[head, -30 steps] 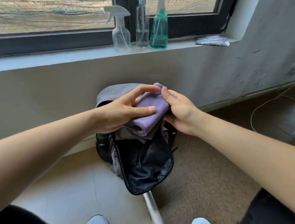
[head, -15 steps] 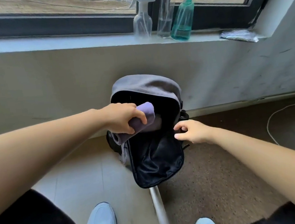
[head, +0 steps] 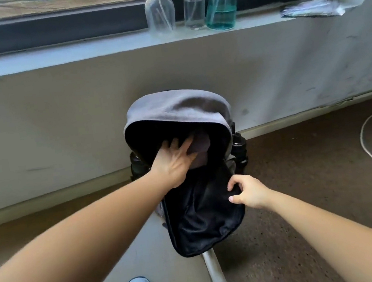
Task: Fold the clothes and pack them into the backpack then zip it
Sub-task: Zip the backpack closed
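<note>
Change from half a second ago: the left hand [head: 173, 161], then curled round the folded purple-and-grey clothes [head: 201, 147] at the mouth, now has them inside the main compartment and presses them with fingers spread and nearly straight; the right hand [head: 249, 191] has moved nearer along the right edge of the black-lined front flap [head: 203, 219], fingers curled over it, thumb on the lining. Grey fabric backpack [head: 175, 105]: upright on the floor [head: 304, 172] against the far wall [head: 56, 111] below the window sill [head: 72, 56], unzipped, flap hanging open toward the near side, clothes dim under its domed top.
</note>
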A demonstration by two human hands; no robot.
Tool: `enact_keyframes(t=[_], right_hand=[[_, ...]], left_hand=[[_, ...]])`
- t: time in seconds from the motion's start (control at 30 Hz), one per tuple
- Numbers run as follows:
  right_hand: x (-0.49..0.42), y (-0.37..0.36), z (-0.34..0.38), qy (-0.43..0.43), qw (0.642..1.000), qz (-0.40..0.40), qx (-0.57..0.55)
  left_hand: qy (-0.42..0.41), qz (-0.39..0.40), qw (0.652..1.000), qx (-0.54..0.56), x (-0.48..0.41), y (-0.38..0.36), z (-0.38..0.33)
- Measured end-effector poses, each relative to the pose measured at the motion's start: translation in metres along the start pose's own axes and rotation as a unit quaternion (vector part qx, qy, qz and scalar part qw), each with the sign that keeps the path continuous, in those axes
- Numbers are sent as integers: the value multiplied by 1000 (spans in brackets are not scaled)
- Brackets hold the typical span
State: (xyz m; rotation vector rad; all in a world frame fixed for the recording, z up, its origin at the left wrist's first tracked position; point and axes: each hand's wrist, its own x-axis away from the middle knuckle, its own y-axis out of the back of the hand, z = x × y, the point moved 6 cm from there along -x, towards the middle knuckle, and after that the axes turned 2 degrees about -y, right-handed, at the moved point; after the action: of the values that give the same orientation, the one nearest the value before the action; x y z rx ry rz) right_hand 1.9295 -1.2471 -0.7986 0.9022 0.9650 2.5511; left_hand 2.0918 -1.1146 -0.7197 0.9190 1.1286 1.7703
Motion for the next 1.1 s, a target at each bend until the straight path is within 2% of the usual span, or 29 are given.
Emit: enact_keyframes(t=[0.1, 0.17, 0.3, 0.47, 0.6, 0.7, 0.8, 0.93, 1.0, 1.1], right_hand=[[3, 0, -3, 11, 1000, -13, -20], [5, -3, -5, 17, 999, -12, -29], [7, -4, -4, 25, 999, -14, -40], [9, -1, 3, 12, 997, -6, -76], [15, 4, 11, 1, 993, -14, -119], [21, 12, 21, -7, 981, -32, -193], [27, 22, 38, -25, 949, -20, -315], [24, 39, 59, -45, 893, -29, -447], [21, 49, 68, -59, 852, -42, -519], [15, 64, 80, -77, 769, -65, -631]], left_hand=[[41, 51, 997, 47, -19, -46, -13], [29, 70, 993, 93, -29, -68, -24], [-11, 56, 982, 178, -40, -77, -43], [29, 88, 964, 247, -44, -91, -41], [39, 148, 935, 321, -48, -83, -35], [41, 150, 909, 388, -43, -71, -23], [7, 113, 907, 406, -31, -47, -10], [-21, 53, 923, 381, -2, -4, 6], [-14, 48, 920, 388, 17, 16, 14], [-8, 56, 895, 442, 46, 44, 20]])
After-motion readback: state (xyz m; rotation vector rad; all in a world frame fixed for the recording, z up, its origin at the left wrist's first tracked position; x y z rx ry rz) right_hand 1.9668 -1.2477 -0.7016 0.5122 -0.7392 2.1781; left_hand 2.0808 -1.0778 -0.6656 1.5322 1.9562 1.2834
